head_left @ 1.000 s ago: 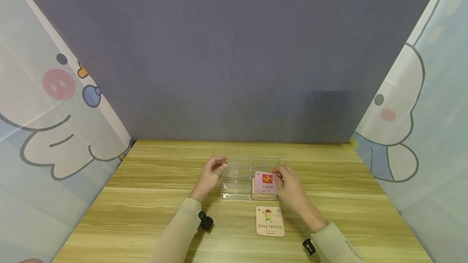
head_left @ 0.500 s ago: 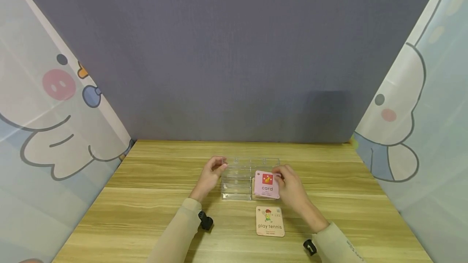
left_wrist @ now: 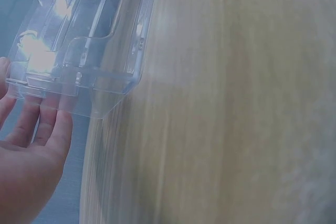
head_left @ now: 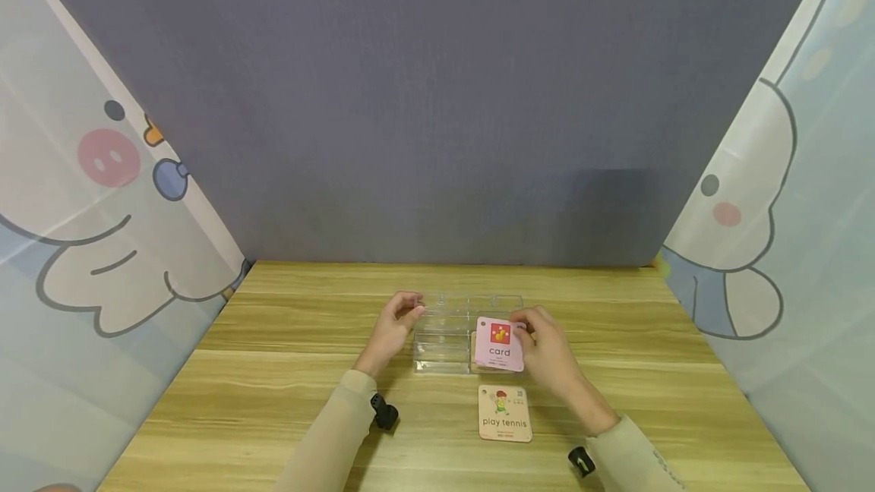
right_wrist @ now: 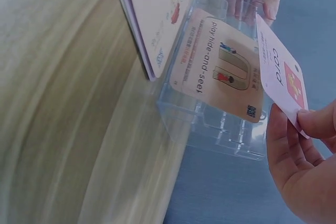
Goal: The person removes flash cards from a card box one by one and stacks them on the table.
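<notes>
Wooden surface (head_left: 287, 401), filling the lower half of the head view, carries a clear tiered card holder (head_left: 444, 340) at centre frame. In the right wrist view the holder runs from the top centre down to the lower right, and a tan "play hide-and-seek" card (right_wrist: 223, 72) already leans in one of its slots. A tan "play tennis" card (head_left: 505, 414) lies flat on the surface just below the holder in the head view.

The left hand (head_left: 393, 329), left of centre, has relaxed, near-straight fingers (left_wrist: 50, 124) laid against the holder's end wall — bracing, not gripping. The right hand (head_left: 547, 351), right of centre, pinches a pink "card" card (head_left: 500, 344) by its right edge between thumb and fingertips; the card stands tilted over the holder's right half, in front of the tan card, and whether its lower edge has entered a slot cannot be told.

To seat the card well, judged from this pose: keep the left hand pressed on the wall so the light holder does not slide; bring the card's lower edge parallel to the slot lip, lead with that edge rather than a corner, and keep it clear of the tan card — then loosen the pinch only once the card rests against the tier behind it.
</notes>
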Available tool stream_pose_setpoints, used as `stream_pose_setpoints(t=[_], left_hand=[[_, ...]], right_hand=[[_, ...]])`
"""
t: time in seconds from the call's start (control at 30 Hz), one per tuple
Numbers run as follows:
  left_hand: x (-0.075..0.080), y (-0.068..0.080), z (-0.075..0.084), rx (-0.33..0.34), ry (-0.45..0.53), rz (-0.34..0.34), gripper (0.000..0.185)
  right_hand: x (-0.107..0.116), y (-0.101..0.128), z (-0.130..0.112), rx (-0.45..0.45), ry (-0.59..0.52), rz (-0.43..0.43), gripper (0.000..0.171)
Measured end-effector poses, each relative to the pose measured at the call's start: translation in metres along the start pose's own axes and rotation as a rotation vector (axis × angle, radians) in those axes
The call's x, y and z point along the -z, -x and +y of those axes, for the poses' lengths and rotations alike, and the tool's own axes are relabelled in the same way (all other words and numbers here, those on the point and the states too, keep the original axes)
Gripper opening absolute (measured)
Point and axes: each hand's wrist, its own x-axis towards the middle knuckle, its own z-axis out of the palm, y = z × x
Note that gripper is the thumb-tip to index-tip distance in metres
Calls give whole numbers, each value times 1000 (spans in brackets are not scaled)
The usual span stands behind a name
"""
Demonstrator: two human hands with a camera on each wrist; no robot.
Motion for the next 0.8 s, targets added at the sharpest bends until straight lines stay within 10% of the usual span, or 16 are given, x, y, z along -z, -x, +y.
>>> stream_pose_setpoints(t=[0.27,0.8], left_hand=[[3,4,14,-3,-16,-36,28],[3,-4,-8,-23,-2,-19,36]], right_hand=[[4,2,-4,15,-1,10,20],[11,4,-9,14,-11,-5,22]])
